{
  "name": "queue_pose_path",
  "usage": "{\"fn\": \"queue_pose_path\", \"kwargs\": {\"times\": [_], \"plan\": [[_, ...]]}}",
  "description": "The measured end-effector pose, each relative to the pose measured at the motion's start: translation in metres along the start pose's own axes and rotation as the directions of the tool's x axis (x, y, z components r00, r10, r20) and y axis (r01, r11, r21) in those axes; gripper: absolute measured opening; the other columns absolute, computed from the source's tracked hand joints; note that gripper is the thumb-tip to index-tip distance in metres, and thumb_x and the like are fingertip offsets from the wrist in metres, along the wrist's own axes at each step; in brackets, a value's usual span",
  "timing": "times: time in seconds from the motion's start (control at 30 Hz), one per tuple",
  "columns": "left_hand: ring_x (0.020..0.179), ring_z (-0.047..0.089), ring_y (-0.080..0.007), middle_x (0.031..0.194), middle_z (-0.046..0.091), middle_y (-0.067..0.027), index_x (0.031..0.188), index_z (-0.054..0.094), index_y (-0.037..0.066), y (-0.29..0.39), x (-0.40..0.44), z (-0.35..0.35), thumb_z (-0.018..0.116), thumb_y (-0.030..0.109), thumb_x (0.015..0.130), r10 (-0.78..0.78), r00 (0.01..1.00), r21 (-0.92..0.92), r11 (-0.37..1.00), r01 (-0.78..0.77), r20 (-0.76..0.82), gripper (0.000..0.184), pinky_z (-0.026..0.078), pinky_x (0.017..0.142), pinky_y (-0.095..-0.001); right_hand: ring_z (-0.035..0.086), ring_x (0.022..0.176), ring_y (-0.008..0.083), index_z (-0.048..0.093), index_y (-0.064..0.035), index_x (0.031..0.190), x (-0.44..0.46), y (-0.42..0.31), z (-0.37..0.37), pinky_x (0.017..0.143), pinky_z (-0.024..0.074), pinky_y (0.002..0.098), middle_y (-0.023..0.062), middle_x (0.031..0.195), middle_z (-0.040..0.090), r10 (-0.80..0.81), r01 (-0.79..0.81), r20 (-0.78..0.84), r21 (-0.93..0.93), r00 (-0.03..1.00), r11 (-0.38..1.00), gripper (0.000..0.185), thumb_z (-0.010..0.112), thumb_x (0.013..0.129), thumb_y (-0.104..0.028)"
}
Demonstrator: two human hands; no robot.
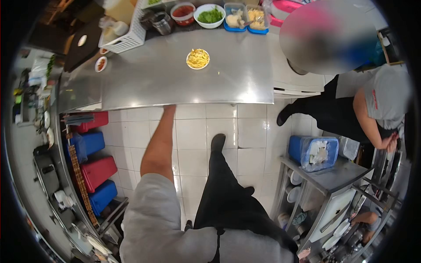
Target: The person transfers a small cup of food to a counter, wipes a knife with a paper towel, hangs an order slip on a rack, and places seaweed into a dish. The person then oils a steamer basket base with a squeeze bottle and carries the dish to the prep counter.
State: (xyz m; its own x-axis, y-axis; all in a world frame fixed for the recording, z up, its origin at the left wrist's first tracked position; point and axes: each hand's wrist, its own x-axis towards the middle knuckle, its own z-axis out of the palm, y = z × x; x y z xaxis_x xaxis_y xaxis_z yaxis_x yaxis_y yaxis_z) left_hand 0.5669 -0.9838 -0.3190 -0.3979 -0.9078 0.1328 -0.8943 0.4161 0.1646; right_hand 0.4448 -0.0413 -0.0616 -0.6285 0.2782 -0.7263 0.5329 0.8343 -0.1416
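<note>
My left arm reaches forward to the front edge of the steel counter point(153, 90). Only the wrist end of my left hand point(169, 108) shows, because the counter's edge hides the fingers. Whether it holds anything cannot be seen. On the countertop above it stands a small white bowl filled with yellow strips point(198, 58), with a small yellow bit lying to its right. My right hand is out of view.
Along the counter's back are a white basket point(126, 43), a bowl of chopped greens point(209, 16), a red-filled tub point(183, 14) and blue-based containers point(235, 18). Red and blue bins point(98, 173) stand left. Right are a co-worker point(368, 101) and a shelf with a blue tub point(300, 151).
</note>
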Motion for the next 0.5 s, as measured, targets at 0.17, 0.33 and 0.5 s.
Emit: {"fn": "queue_pose_path", "kwargs": {"times": [0.17, 0.33, 0.5], "plan": [[0.098, 0.073, -0.0342, 0.105, 0.077, -0.0126, 0.108, 0.075, 0.007, -0.026, 0.085, 0.027, 0.069, 0.027, 0.094, -0.111, 0.970, 0.073, 0.993, 0.097, 0.217, 0.025, 0.057, 0.088, -0.0472, 0.069, 0.088, 0.0203, 0.070, -0.0092, 0.106, -0.051, -0.003, -0.020, 0.075, 0.0538, 0.0348, 0.0078, 0.099, 0.072, 0.378, -0.382, 0.127, 0.009, 0.917, 0.924, 0.026, 0.064, 0.100, -0.033], [0.098, 0.073, -0.0329, 0.105, 0.077, -0.0115, 0.106, 0.075, 0.008, -0.032, 0.110, 0.048, 0.069, 0.028, 0.094, -0.081, 0.951, 0.141, 0.989, 0.040, 0.298, 0.024, 0.057, 0.088, -0.0469, 0.069, 0.086, 0.0190, 0.070, -0.0110, 0.104, -0.102, 0.011, -0.049, 0.073, 0.0535, 0.0346, 0.0064, 0.097, 0.072, 0.511, -0.528, 0.180, 0.064, 0.840, 0.847, 0.025, 0.065, 0.100, -0.035], [0.098, 0.072, -0.0315, 0.104, 0.077, -0.0104, 0.105, 0.075, 0.009, -0.026, 0.111, 0.077, 0.069, 0.029, 0.094, 0.013, 0.937, 0.157, 0.985, -0.072, 0.350, 0.023, 0.057, 0.088, -0.0466, 0.072, 0.084, 0.0193, 0.068, -0.0158, 0.113, -0.119, -0.035, -0.039, 0.071, 0.0567, 0.0397, 0.0031, 0.097, 0.072, 0.540, -0.560, 0.175, 0.093, 0.823, 0.823, 0.027, 0.065, 0.100, -0.039]]}}
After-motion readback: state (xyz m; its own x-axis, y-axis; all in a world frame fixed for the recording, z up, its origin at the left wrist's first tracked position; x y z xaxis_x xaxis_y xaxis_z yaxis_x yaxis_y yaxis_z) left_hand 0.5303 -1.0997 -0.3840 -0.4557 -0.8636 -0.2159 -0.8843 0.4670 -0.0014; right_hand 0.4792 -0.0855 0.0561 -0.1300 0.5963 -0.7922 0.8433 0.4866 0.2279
